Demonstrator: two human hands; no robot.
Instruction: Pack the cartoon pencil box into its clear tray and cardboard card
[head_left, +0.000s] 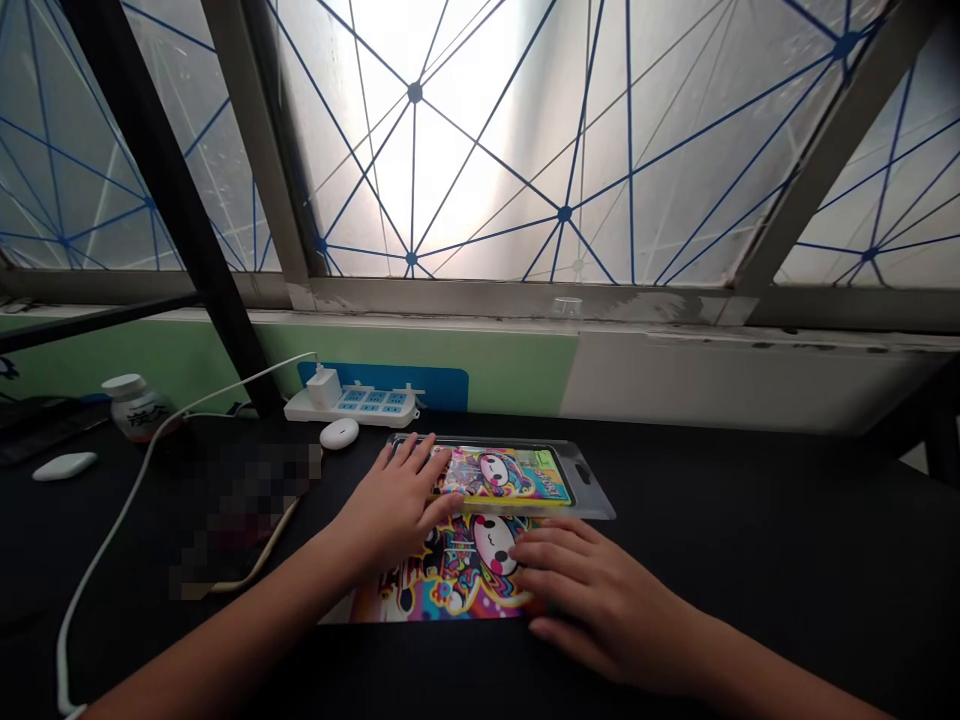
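Nearest the viewer, the right hand (pixel 600 595) lies over the right edge of a brightly printed sheet (pixel 450 585), its fingers loosely bent; whether thumb and fingers pinch the edge cannot be told. The sheet, bearing a round white cartoon face amid multicoloured patterns, rests on the black counter (pixel 712 540) between the forearms. The left hand (pixel 397 500) is extended palm down, its fingers slightly parted and laid over the left part of a flat package (pixel 502 475). This package, with a transparent border and similar artwork, sits at the far edge of the sheet, its near edge meeting or overlapping it.

To the left, a white cable (pixel 105 560) curves across the counter beside a pixelated, unidentifiable item (pixel 247 510). Farther left lies a white oval object (pixel 65 466). Beyond the left hand is a small rounded white case (pixel 339 433), and at far left stands a jar (pixel 139 408) with a white lid. Behind the case, a power strip (pixel 367 406) carries a white plug (pixel 324 387), to which the cable runs. At the back, a green-and-white wall (pixel 510 365) rises to a window (pixel 487 150) patterned with blue lines.
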